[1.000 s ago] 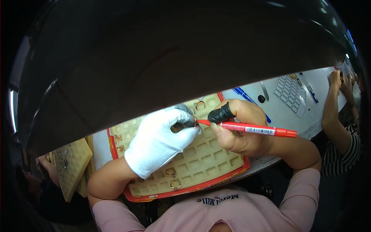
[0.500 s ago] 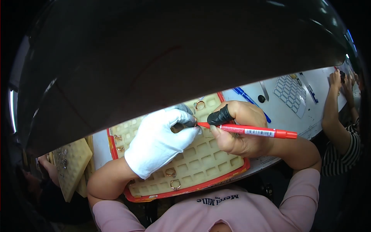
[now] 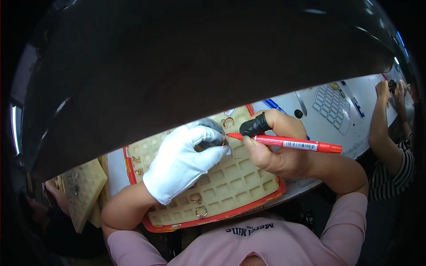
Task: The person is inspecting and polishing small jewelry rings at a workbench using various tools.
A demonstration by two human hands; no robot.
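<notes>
My left hand (image 3: 182,157), in a white glove with greyed fingertips, pinches a small gold-coloured ring (image 3: 223,139) that is mostly hidden by the fingers. My right hand (image 3: 275,142) grips a red marker pen (image 3: 288,142) between thumb and index finger; a black finger cot (image 3: 254,126) covers the index fingertip. The pen's tip points left, close to the ring; whether it touches I cannot tell. Both hands are over a cream tray (image 3: 230,173) with rows of square pockets and a red rim. More rings sit in it: one (image 3: 228,122) beyond my hands, another (image 3: 201,212) near the front edge.
A large dark panel (image 3: 199,57) covers the upper view. Right of the tray lie a blue pen (image 3: 275,105), a small black round piece (image 3: 298,113) and a patterned sheet (image 3: 332,108). Another tray (image 3: 84,190) is at left. A co-worker's arm (image 3: 381,119) is at far right.
My right hand has drawn the red pen's tip slightly up and away from the ring. My left hand keeps its hold on the ring, nearly still.
</notes>
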